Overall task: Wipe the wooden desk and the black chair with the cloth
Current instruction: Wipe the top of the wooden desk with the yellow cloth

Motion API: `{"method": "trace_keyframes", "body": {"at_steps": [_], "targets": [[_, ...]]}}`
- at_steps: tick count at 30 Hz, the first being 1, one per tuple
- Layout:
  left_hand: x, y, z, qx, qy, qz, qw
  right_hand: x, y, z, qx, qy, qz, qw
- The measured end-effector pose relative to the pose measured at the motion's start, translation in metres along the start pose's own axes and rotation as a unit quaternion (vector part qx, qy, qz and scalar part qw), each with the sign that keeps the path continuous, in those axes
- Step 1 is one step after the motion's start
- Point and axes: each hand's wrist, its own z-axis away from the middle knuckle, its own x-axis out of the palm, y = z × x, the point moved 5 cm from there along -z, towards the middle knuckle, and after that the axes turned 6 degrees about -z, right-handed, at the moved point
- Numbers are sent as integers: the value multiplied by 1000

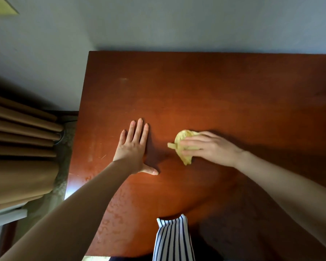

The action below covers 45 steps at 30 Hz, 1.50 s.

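The wooden desk [215,87] fills most of your view. Its far edge meets a pale wall [177,23], and its left edge runs down toward you. Left of the desk, tan curtain [21,147] folds hang beside its left edge. At the near edge, in the middle, your striped garment [172,240] overlaps the desktop.

Your left hand [134,147] lies flat on the wood toward the left side. Its palm is down, the fingers are straight and point away from you, and the thumb is spread out to the right. It holds nothing.

Your right hand [211,147] is just right of it, apart from it, with fingers stretched leftward and pressing down on the cloth. The yellow cloth [181,138] is bunched on the desktop under those fingers, near the middle of the desk, and shows above and below them.
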Motion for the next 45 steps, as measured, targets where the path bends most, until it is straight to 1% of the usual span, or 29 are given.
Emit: {"method": "trace_keyframes", "body": {"at_steps": [5,10,13,17,20,22,24,28,31,35,40,45], "targets": [[0,1,-1,2,18,2,1000,-19,52,-19,55,35,19,998],[3,0,-3,4,26,11,1000,-30,95,-54,126,36,11,991],[5,1,-3,6,35,13,999,-36,115,-80,193,42,-5,980],[7,0,-4,3,40,21,999,-37,134,-125,244,59,-14,968],[8,-1,-5,4,40,23,999,-25,139,-153,318,64,4,946],[8,-1,-5,5,37,21,999,-13,131,-163,352,70,11,933],[8,-2,-6,3,35,17,999,-3,117,-169,341,70,10,938],[6,-3,-7,-3,22,6,1000,7,78,-165,273,65,8,960],[4,-3,-5,-8,10,-4,1000,13,40,-143,248,64,7,967],[1,-3,-4,-12,-1,-18,1000,17,0,-113,219,89,3,972],[-2,-2,-1,-11,-1,-16,1000,19,-25,-69,140,54,2,989],[-2,-1,-1,-9,0,-12,1000,8,-27,-27,73,-2,12,997]]}}
